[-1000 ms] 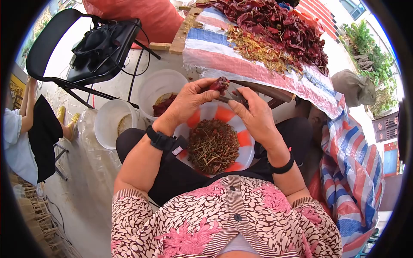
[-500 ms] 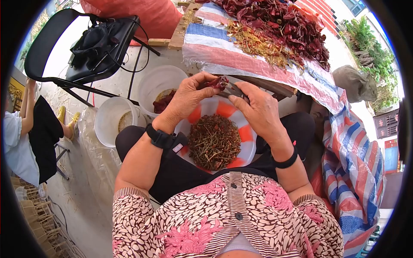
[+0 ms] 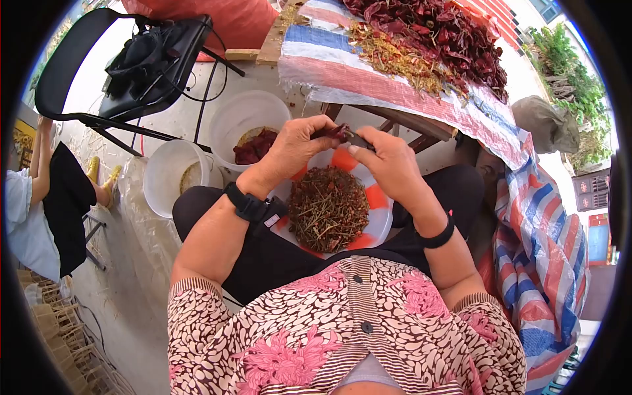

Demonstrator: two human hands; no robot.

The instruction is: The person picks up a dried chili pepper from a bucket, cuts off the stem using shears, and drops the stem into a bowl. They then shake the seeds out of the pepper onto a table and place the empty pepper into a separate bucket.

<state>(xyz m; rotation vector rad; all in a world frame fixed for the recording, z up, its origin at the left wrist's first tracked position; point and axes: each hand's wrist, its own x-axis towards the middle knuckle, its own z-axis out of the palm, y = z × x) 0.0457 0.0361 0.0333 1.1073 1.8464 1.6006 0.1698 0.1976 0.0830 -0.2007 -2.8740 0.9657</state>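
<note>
Over the bowl, my left hand (image 3: 296, 145) pinches a dark red dried chili (image 3: 340, 131). My right hand (image 3: 385, 153) is closed on scissors (image 3: 359, 141), whose dark metal blades meet the chili; the handles are hidden in the fingers. Below both hands, a white and orange bowl (image 3: 380, 197) sits between the legs, holding cut stems and chili bits (image 3: 328, 209). Beyond my left hand, a translucent tub (image 3: 227, 115) contains red chilies (image 3: 255, 147). Another translucent tub (image 3: 158, 181) stands to its left with some pale seeds inside.
A striped sheet (image 3: 368, 82) covers a table at the back, bearing a heap of dried chilies (image 3: 434, 33). At the back left is a black chair (image 3: 125, 113) with a bag (image 3: 141, 59). Another person (image 3: 39, 204) is at the far left. Striped sheeting (image 3: 543, 263) hangs at the right.
The chili has turned and drawn closer to my right hand, with the blades now less exposed. My two hands have come slightly nearer each other. The view has shifted a little.
</note>
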